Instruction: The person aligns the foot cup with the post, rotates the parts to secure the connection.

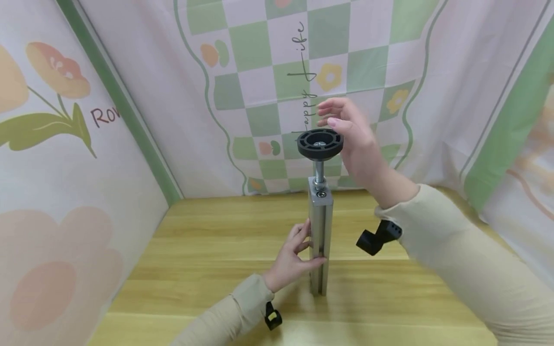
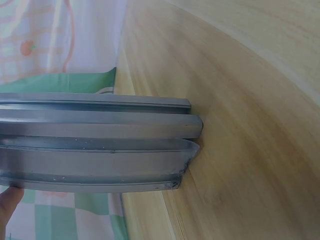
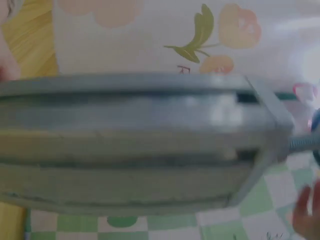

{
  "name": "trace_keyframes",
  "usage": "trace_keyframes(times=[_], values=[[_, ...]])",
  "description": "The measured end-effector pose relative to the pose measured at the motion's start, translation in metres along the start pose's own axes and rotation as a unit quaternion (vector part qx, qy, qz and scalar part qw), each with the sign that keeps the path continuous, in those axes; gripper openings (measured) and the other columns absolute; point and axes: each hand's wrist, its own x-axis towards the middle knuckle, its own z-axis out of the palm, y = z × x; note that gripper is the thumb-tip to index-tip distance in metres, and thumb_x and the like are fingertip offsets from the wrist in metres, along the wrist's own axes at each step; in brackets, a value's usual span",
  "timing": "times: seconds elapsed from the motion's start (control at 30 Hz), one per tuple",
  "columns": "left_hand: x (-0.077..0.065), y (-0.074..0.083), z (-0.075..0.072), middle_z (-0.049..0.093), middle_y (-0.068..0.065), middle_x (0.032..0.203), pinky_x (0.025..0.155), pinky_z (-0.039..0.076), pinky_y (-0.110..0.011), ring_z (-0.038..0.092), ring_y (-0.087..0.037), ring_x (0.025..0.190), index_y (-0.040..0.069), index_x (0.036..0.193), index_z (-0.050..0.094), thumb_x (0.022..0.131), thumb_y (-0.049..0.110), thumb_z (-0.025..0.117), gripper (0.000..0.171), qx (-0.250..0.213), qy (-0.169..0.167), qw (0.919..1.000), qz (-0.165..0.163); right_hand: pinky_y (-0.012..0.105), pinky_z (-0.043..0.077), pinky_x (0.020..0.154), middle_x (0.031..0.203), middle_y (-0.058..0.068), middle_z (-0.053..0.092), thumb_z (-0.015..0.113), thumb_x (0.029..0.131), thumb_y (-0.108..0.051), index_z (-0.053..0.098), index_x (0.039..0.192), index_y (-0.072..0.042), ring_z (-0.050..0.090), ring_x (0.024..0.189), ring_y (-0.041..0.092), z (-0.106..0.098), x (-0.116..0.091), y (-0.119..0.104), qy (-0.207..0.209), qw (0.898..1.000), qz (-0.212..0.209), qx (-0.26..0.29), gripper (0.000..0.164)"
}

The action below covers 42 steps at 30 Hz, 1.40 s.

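Observation:
An aluminium profile point(image 1: 317, 230) stands upright on the wooden table, with slots along its sides. A metal end plate point(image 1: 314, 192) with a screw caps its top. From that plate rises a threaded rod point(image 1: 319, 169), carrying a round black levelling foot point(image 1: 320, 154). My left hand point(image 1: 290, 262) grips the profile around its middle, thumb in front and fingers behind. Beside the foot, on its right, is my right hand point(image 1: 357, 139), fingers spread and slightly bent with nothing between them; whether it touches the rim I cannot tell. The profile's lower end point(image 2: 185, 165) meets the tabletop in the left wrist view.
Wood-grain table point(image 1: 207, 240) extends around the profile. Behind it hangs a green-and-white checked curtain point(image 1: 251, 38), and a flowered curtain point(image 1: 47, 168) closes off the left side. A black camera mount point(image 1: 378, 236) juts from the right cuff, another point(image 1: 272, 317) from the left.

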Motion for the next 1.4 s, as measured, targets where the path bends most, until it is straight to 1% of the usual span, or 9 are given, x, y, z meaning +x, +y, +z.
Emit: trace_keyframes(times=[0.13,0.23,0.37,0.47,0.57,0.8,0.97,1.17,1.4], values=[[0.000,-0.002,0.000,0.038,-0.022,0.123,0.097,0.050,-0.034,0.043,-0.016,0.115,0.038,0.150,0.005,0.077,-0.008,0.072,0.108,0.014,0.000,0.9998,0.012,0.027,0.050,0.085,0.120,0.006,0.051,0.050,0.090,-0.021,0.057,0.117,-0.018,0.051,0.106,0.019,-0.017,0.011,0.005,-0.172,0.979,0.064,0.086,0.028],[0.001,-0.002,0.000,0.038,-0.022,0.123,0.097,0.050,-0.034,0.043,-0.016,0.115,0.042,0.149,0.004,0.077,-0.009,0.072,0.110,0.017,0.001,0.9998,0.011,0.030,0.048,0.093,0.125,0.005,0.053,0.052,0.092,-0.020,0.057,0.122,-0.018,0.051,0.112,0.021,-0.025,0.017,0.010,-0.265,0.953,0.054,0.140,0.031],[0.001,0.000,0.000,0.038,-0.023,0.123,0.098,0.050,-0.035,0.043,-0.015,0.115,0.043,0.148,0.005,0.076,-0.010,0.071,0.111,0.011,0.002,0.9998,0.013,0.034,0.040,0.106,0.131,0.007,0.053,0.054,0.091,-0.018,0.051,0.131,-0.013,0.047,0.121,0.025,-0.028,0.022,0.015,-0.346,0.913,0.050,0.212,0.040],[0.001,0.000,0.000,0.038,-0.023,0.122,0.098,0.050,-0.035,0.044,-0.016,0.115,0.043,0.148,0.005,0.076,-0.010,0.072,0.111,0.009,0.002,0.9998,0.015,0.035,0.037,0.109,0.131,0.009,0.054,0.056,0.090,-0.014,0.048,0.133,-0.010,0.050,0.121,0.026,-0.028,0.023,0.018,-0.367,0.896,0.054,0.244,0.045],[0.000,-0.002,0.000,0.039,-0.023,0.122,0.098,0.050,-0.034,0.044,-0.016,0.115,0.042,0.149,0.005,0.076,-0.010,0.072,0.112,0.012,0.001,0.9998,0.018,0.032,0.040,0.107,0.124,0.009,0.056,0.058,0.089,-0.010,0.049,0.133,-0.010,0.053,0.117,0.024,-0.028,0.019,0.019,-0.347,0.905,0.051,0.242,0.045],[0.001,-0.001,0.000,0.039,-0.024,0.121,0.093,0.053,-0.034,0.044,-0.014,0.113,0.041,0.149,0.005,0.075,-0.011,0.072,0.112,0.012,0.006,0.9991,0.040,0.023,0.049,0.087,0.111,0.004,0.056,0.055,0.083,0.000,0.058,0.123,-0.019,0.049,0.107,0.019,-0.019,0.005,0.015,-0.203,0.969,0.054,0.130,0.044],[0.002,-0.001,0.000,0.039,-0.024,0.121,0.092,0.053,-0.033,0.044,-0.012,0.112,0.043,0.148,0.006,0.074,-0.012,0.072,0.114,0.011,0.008,0.9989,0.046,0.022,0.048,0.079,0.109,0.006,0.054,0.054,0.082,0.002,0.063,0.115,-0.025,0.049,0.098,0.019,-0.007,-0.001,0.004,-0.109,0.990,0.085,0.014,0.043],[0.001,-0.002,0.000,0.039,-0.023,0.120,0.093,0.052,-0.034,0.044,-0.014,0.112,0.040,0.149,0.006,0.075,-0.011,0.072,0.111,0.010,0.005,0.9993,0.037,0.017,0.050,0.074,0.111,0.001,0.056,0.066,0.084,-0.011,0.064,0.120,-0.014,0.055,0.092,0.016,0.008,-0.011,-0.007,-0.027,0.977,0.049,-0.204,0.035],[0.001,0.000,0.000,0.040,-0.022,0.119,0.092,0.053,-0.032,0.045,-0.015,0.113,0.040,0.149,0.007,0.076,-0.010,0.072,0.110,0.005,0.003,0.9997,0.025,0.014,0.051,0.067,0.107,0.003,0.050,0.072,0.081,-0.012,0.066,0.115,-0.008,0.055,0.087,0.013,0.022,-0.020,-0.004,0.050,0.952,-0.030,-0.300,0.036]])
